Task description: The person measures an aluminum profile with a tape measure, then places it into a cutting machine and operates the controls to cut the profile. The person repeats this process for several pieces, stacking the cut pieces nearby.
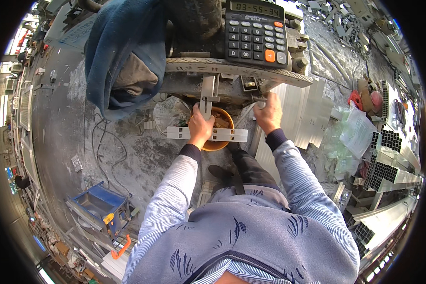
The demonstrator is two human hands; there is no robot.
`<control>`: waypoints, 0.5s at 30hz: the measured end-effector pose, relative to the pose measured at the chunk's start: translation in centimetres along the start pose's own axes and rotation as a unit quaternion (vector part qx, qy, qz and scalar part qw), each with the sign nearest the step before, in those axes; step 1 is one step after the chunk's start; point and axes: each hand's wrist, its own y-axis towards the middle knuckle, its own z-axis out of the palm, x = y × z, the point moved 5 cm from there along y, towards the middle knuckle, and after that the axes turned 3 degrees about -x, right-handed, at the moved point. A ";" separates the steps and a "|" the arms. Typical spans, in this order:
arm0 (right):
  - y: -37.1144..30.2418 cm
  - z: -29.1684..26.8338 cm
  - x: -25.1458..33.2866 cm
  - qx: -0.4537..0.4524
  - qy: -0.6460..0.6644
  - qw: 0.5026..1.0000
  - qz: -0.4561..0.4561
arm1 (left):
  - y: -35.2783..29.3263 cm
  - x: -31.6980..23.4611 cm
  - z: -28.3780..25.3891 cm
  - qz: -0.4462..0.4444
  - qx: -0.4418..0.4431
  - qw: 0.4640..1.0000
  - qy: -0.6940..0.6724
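My left hand [201, 127] is closed on a flat silver metal strip [207, 97] that runs out from under the machine's front edge. A pale metal bar with square holes [239, 135] lies crosswise beneath that hand; I cannot tell whether it joins the strip. Below them stands an orange bucket [231, 122] with small pieces in it. To the right, my right hand [269, 113] is closed around a short rod-like handle [270, 86] at the machine's front, its grip mostly hidden by the fingers.
A calculator [256, 35] rests on the machine's ledge [194, 65]. Blue cloth [123, 52] hangs at its left. Long silver profiles [296, 111] lean at the right, with stacked square tubes [388, 161] farther off. A blue metal stand [99, 203] and cables [99, 146] are at the left.
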 end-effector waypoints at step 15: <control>1.4 3.7 0.4 0.124 -0.081 0.987 -0.063 | 3.5 3.9 1.3 -0.050 0.022 0.996 0.069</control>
